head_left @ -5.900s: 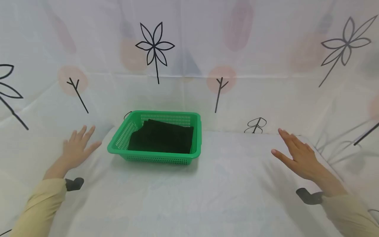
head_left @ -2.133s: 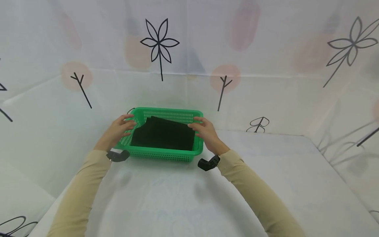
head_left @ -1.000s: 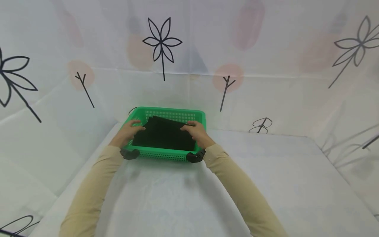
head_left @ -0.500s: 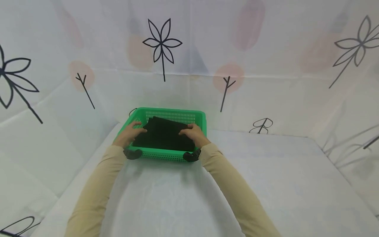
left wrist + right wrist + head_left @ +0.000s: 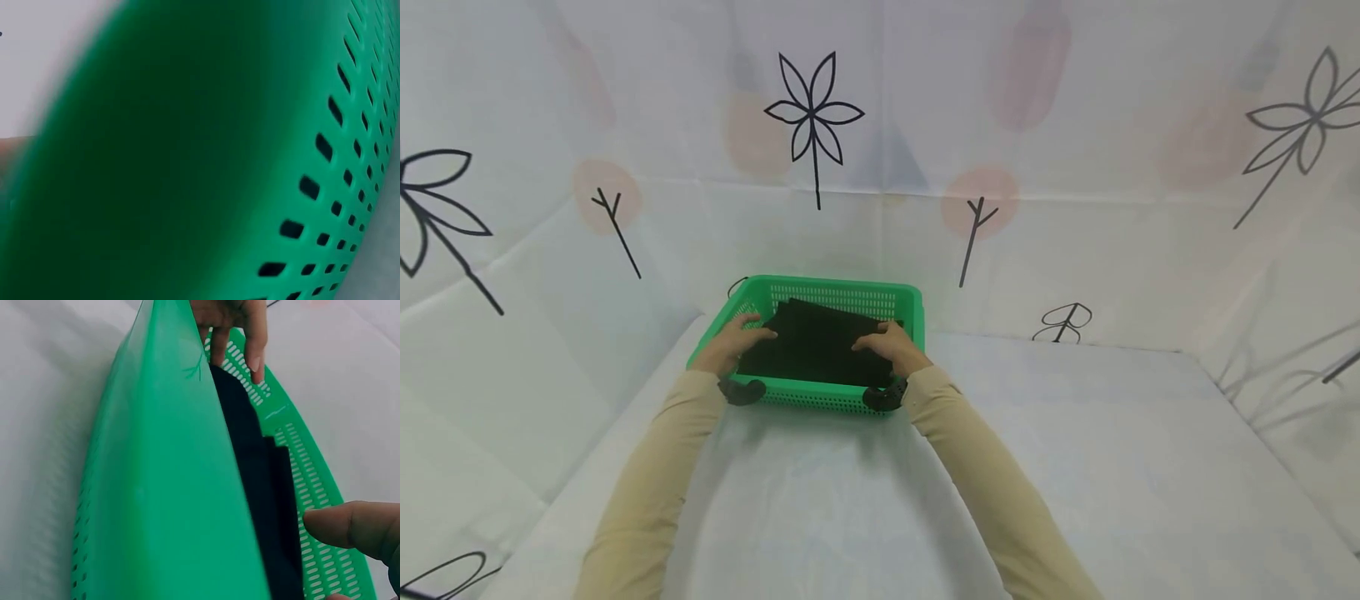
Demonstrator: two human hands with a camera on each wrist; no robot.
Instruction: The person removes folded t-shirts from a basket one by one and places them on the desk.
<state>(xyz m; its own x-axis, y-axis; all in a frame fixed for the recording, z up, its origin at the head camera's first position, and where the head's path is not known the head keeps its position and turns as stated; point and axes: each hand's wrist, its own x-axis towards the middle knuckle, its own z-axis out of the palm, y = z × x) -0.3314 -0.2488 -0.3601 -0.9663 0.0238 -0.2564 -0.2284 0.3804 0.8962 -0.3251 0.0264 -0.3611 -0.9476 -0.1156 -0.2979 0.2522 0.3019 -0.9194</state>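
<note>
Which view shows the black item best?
Head: the black item shows broadly inside the green basket. Right wrist catches only a narrow strip behind the rim; left wrist, mostly blurred basket, shows none I can make out.

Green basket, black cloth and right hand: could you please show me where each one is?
Green basket (image 5: 812,388): head view, on its front rim.
Black cloth (image 5: 816,343): head view, middle of its upper surface.
Right hand (image 5: 892,344): head view, back of the hand.
</note>
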